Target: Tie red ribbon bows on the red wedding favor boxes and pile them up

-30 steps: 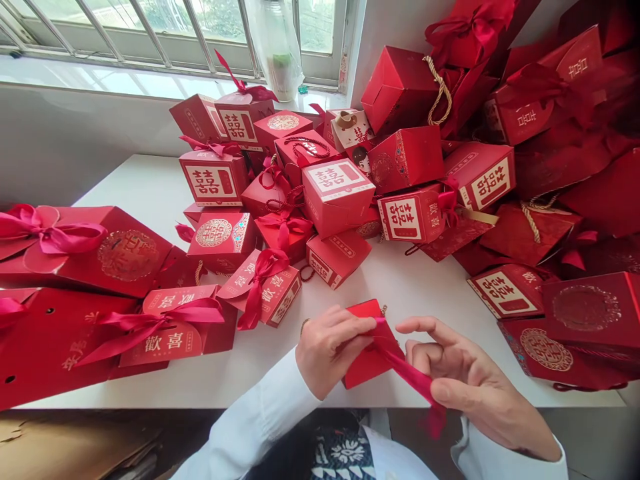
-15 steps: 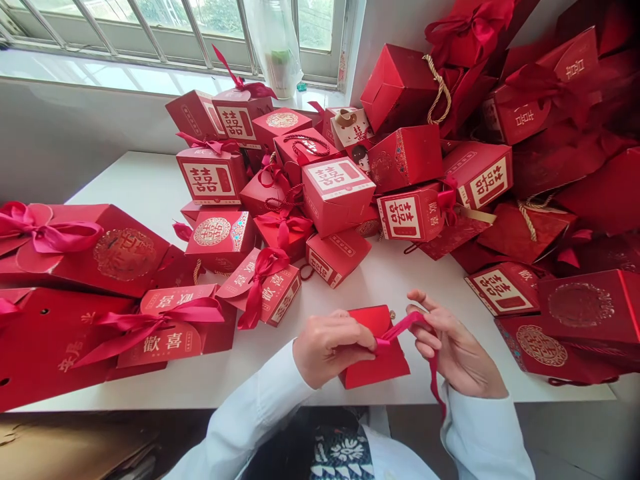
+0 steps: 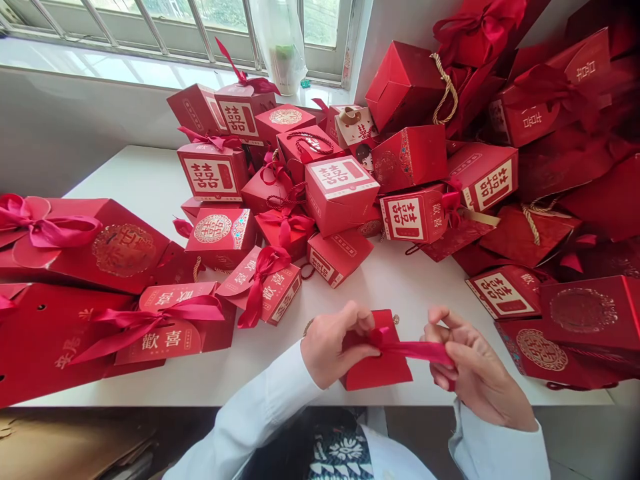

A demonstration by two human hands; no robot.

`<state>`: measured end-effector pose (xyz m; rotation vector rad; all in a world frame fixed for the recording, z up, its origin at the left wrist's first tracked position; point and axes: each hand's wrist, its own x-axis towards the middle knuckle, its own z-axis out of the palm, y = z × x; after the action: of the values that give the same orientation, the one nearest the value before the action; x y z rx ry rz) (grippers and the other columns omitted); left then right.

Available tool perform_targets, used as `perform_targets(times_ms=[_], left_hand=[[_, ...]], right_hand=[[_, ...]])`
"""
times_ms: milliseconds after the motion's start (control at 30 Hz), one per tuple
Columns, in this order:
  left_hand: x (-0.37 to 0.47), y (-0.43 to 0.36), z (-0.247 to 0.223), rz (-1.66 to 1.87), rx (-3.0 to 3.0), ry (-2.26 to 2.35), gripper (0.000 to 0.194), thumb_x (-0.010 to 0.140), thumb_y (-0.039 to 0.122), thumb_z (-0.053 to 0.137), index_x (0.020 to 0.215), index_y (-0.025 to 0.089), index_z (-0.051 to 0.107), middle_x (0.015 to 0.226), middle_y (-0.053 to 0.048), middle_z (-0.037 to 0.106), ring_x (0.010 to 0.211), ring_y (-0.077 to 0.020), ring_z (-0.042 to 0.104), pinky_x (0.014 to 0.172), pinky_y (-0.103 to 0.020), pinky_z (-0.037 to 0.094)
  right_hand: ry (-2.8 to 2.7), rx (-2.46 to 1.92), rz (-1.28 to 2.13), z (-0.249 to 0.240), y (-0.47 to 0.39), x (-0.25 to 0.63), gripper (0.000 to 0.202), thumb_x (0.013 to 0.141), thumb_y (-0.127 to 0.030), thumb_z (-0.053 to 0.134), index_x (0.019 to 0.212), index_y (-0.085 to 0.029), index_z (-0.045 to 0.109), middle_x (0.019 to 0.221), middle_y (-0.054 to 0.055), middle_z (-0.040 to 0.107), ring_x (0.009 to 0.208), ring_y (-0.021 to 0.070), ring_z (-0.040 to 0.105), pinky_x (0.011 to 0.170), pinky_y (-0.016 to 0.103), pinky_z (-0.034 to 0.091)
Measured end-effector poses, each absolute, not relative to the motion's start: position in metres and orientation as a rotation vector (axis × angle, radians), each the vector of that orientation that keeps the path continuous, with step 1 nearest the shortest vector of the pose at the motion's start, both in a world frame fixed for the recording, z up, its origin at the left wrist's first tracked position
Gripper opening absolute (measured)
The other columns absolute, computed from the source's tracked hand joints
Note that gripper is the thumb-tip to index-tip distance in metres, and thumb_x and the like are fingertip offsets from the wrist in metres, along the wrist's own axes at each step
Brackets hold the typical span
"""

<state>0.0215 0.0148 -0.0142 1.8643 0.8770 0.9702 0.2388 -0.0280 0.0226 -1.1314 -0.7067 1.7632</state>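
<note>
A small plain red box (image 3: 383, 373) lies near the front edge of the white table, between my hands. My left hand (image 3: 340, 343) is closed at the box's left side, its thumb and fingers pinching the pink ribbon close to the box top. The ribbon (image 3: 413, 349) stretches to the right across the box. At its other end my right hand (image 3: 475, 363) grips it between thumb and fingers, off the box's right side. A small gold-coloured bit (image 3: 396, 319) shows at the box's upper right corner.
Red gift boxes are heaped at the back middle (image 3: 342, 193) and along the right (image 3: 583, 310). Larger red boxes (image 3: 80, 260) with ribbons lie at the left. The white table (image 3: 280, 360) ends just in front of me. A barred window and sill (image 3: 100, 67) are behind.
My right hand has moved right and slightly down, drawing the ribbon out straighter. My left hand has shifted slightly right, with its fingers raised more. The view has shifted slightly.
</note>
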Motion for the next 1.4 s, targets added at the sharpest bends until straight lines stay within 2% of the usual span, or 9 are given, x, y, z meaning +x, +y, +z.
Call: perform_targets(times_ms=[300,467,600,767,833,933,1000,1200,1400], left_hand=[[0.032,0.001,-0.005,0.922,1.864,1.083,0.052,0.074,0.004,0.055,0.120,0.024,0.040,0.081,0.004,0.070,0.068,-0.0120,0.067,0.066,-0.022,0.051],[0.037,-0.002,-0.008,0.940,1.885,1.256,0.060,0.078,0.020,0.055,0.136,0.019,0.037,0.060,0.005,0.066,0.047,-0.0135,0.060,0.047,-0.022,0.047],[0.034,-0.003,-0.012,0.900,1.784,1.309,0.078,0.083,0.035,0.056,0.147,0.014,0.017,0.047,0.008,0.058,0.039,-0.0127,0.053,0.043,-0.022,0.044],[0.032,-0.004,-0.015,1.007,1.765,1.269,0.100,0.078,0.027,0.066,0.150,0.021,-0.003,0.065,0.004,0.071,0.055,-0.0150,0.066,0.060,-0.026,0.054],[0.031,-0.004,-0.015,1.048,1.769,1.177,0.097,0.076,0.018,0.067,0.150,0.024,0.004,0.080,0.001,0.075,0.063,-0.0155,0.070,0.065,-0.026,0.055],[0.030,-0.003,-0.013,1.076,1.802,1.125,0.079,0.075,0.014,0.066,0.144,0.026,0.029,0.091,-0.002,0.075,0.064,-0.0154,0.071,0.061,-0.024,0.055],[0.029,-0.002,-0.012,1.081,1.799,1.132,0.075,0.074,0.013,0.066,0.141,0.023,0.034,0.085,-0.001,0.076,0.063,-0.0161,0.071,0.061,-0.024,0.056],[0.030,-0.001,-0.015,1.102,1.844,1.148,0.084,0.073,0.011,0.066,0.145,0.021,0.026,0.076,0.000,0.074,0.058,-0.0164,0.070,0.062,-0.025,0.056],[0.031,-0.004,-0.018,1.062,1.797,1.220,0.101,0.074,0.014,0.070,0.151,0.024,0.005,0.073,0.004,0.072,0.054,-0.0127,0.065,0.058,-0.022,0.053]], right_hand=[[-0.898,-1.063,1.895,0.046,-0.035,0.206,0.019,0.073,-0.028,0.077,0.086,-0.022,0.064,0.071,-0.002,0.061,0.057,0.0062,0.054,0.053,0.016,0.046],[-0.987,-1.037,1.870,0.048,-0.016,0.176,0.024,0.076,-0.026,0.074,0.099,-0.023,0.068,0.083,0.003,0.070,0.074,0.0115,0.064,0.064,0.020,0.053],[-1.048,-1.042,1.869,0.050,-0.003,0.177,0.034,0.082,-0.026,0.067,0.116,-0.025,0.065,0.088,0.003,0.072,0.070,0.0095,0.065,0.063,0.018,0.053],[-1.193,-1.181,1.761,0.052,0.005,0.196,0.046,0.087,-0.034,0.058,0.133,-0.026,0.052,0.093,0.006,0.071,0.054,0.0089,0.060,0.056,0.024,0.054],[-1.298,-1.259,1.683,0.050,0.007,0.202,0.050,0.088,-0.036,0.055,0.137,-0.027,0.047,0.098,0.007,0.070,0.051,0.0086,0.057,0.054,0.026,0.053],[-1.470,-1.337,1.533,0.047,0.009,0.208,0.041,0.090,-0.038,0.052,0.129,-0.026,0.055,0.103,0.007,0.069,0.051,0.0074,0.051,0.057,0.026,0.051],[-1.504,-1.384,1.420,0.045,0.009,0.212,0.034,0.090,-0.040,0.051,0.118,-0.024,0.061,0.103,0.006,0.067,0.051,0.0068,0.048,0.052,0.023,0.046],[-1.731,-1.599,1.224,0.042,0.008,0.214,0.041,0.091,-0.051,0.047,0.073,-0.018,0.065,0.065,-0.001,0.054,0.056,0.0091,0.043,0.052,0.022,0.035],[-1.647,-1.458,1.322,0.037,0.011,0.194,0.022,0.081,-0.042,0.065,0.076,-0.020,0.068,0.072,-0.001,0.059,0.065,0.0118,0.050,0.059,0.023,0.039]])
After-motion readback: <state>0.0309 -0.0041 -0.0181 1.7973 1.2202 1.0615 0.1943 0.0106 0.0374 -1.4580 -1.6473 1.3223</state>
